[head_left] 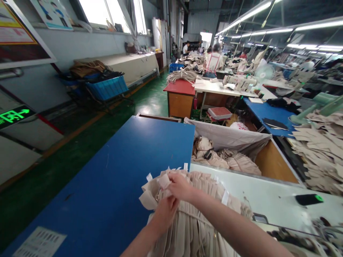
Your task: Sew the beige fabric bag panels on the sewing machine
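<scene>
A stack of beige fabric pieces [193, 214] with small white tags lies at the right edge of a blue table [112, 171]. My right hand [180, 185] is closed in a pinch on the top beige piece near a white tag [164, 181]. My left hand [164, 213] sits just below it, fingers closed on the edge of the same stack. Both forearms reach in from the lower right.
A wooden bin [276, 166] lined with white cloth holds more beige pieces behind the stack. A white sewing table [268, 203] with a black spool [308, 199] lies to the right. Piles of beige pieces [318, 150] fill the far right. Blue crates [107, 87] stand left; people work far back.
</scene>
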Action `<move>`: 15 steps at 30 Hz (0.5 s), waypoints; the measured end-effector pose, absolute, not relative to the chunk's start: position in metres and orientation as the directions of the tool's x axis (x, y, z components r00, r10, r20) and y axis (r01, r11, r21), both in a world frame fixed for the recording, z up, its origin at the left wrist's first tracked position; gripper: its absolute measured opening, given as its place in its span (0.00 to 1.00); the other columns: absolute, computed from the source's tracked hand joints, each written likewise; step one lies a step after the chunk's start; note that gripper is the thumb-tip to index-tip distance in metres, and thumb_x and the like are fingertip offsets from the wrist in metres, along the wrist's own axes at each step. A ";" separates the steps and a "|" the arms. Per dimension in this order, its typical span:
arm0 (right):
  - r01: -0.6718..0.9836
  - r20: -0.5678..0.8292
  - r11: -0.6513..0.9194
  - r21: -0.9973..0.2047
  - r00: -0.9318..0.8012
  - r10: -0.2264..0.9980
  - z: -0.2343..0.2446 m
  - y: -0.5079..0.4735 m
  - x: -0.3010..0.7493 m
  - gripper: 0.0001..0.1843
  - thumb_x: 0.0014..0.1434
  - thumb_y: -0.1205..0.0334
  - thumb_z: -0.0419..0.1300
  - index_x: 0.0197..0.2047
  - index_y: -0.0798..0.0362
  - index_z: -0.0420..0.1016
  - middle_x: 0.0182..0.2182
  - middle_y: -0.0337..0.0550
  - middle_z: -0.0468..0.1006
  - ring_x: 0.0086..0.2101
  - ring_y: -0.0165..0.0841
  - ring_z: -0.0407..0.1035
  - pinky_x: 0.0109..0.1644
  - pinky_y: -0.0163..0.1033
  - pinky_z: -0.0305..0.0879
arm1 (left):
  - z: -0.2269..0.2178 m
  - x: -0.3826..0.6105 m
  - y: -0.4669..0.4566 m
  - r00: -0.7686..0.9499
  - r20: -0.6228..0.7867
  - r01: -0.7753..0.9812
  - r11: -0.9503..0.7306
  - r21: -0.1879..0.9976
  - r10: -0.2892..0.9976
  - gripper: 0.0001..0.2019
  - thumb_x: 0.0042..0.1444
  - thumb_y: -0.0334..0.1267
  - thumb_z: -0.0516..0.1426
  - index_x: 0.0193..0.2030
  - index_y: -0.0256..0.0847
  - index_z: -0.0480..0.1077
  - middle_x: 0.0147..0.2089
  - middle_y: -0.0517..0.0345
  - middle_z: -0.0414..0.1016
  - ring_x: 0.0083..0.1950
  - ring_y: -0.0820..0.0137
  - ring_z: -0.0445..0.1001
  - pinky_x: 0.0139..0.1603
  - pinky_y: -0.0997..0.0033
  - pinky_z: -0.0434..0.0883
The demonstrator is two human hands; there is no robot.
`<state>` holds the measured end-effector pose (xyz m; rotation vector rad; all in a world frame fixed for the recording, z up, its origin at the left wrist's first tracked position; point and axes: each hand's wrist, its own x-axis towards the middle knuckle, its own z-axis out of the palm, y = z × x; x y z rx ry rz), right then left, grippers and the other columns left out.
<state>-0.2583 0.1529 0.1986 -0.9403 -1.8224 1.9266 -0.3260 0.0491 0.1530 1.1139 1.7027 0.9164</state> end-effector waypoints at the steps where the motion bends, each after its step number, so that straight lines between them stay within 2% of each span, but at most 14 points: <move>1: 0.204 -0.231 -0.118 -0.972 -0.721 0.653 0.198 0.154 -0.254 0.10 0.54 0.57 0.64 0.26 0.51 0.74 0.26 0.35 0.73 0.34 0.32 0.67 0.40 0.36 0.63 | 0.151 -0.328 0.050 -0.222 -0.271 0.271 0.327 0.906 0.936 0.18 0.54 0.52 0.56 0.19 0.46 0.60 0.21 0.58 0.61 0.27 0.63 0.61 0.35 0.64 0.58; 3: 0.226 -0.254 -0.131 -0.965 -0.694 0.673 0.192 0.154 -0.237 0.09 0.57 0.56 0.61 0.30 0.52 0.76 0.30 0.37 0.74 0.36 0.31 0.67 0.40 0.35 0.62 | 0.148 -0.333 0.050 -0.234 -0.275 0.220 0.326 0.919 0.933 0.22 0.56 0.57 0.53 0.18 0.46 0.58 0.20 0.60 0.58 0.26 0.65 0.59 0.33 0.65 0.58; 5: 0.284 -0.317 -0.160 -0.945 -0.686 0.655 0.182 0.147 -0.215 0.12 0.57 0.56 0.58 0.27 0.53 0.75 0.25 0.37 0.72 0.29 0.31 0.66 0.34 0.35 0.61 | 0.145 -0.336 0.052 -0.238 -0.291 0.165 0.334 0.928 0.927 0.25 0.56 0.61 0.51 0.18 0.45 0.58 0.19 0.63 0.55 0.24 0.67 0.58 0.29 0.67 0.57; 8: 0.360 -0.389 -0.178 -0.916 -0.681 0.621 0.165 0.129 -0.198 0.05 0.47 0.64 0.62 0.21 0.53 0.75 0.18 0.34 0.69 0.23 0.29 0.61 0.29 0.34 0.56 | 0.142 -0.339 0.056 -0.250 -0.323 0.115 0.360 0.926 0.913 0.26 0.54 0.65 0.49 0.18 0.46 0.58 0.17 0.65 0.52 0.22 0.68 0.56 0.26 0.68 0.56; 11: 0.386 -0.402 -0.175 -0.906 -0.650 0.645 0.152 0.116 -0.203 0.04 0.42 0.69 0.62 0.20 0.52 0.76 0.17 0.32 0.68 0.23 0.29 0.60 0.30 0.34 0.54 | 0.145 -0.339 0.061 -0.268 -0.328 0.130 0.372 0.919 0.906 0.26 0.51 0.64 0.52 0.17 0.45 0.59 0.18 0.63 0.56 0.24 0.68 0.58 0.27 0.68 0.56; 15: 0.360 -0.417 -0.228 -0.905 -0.638 0.647 0.146 0.118 -0.212 0.05 0.42 0.68 0.64 0.19 0.52 0.75 0.17 0.31 0.69 0.25 0.30 0.62 0.32 0.35 0.57 | 0.154 -0.337 0.064 -0.284 -0.314 0.162 0.368 0.916 0.906 0.24 0.47 0.61 0.56 0.16 0.44 0.63 0.19 0.60 0.61 0.26 0.66 0.61 0.29 0.67 0.56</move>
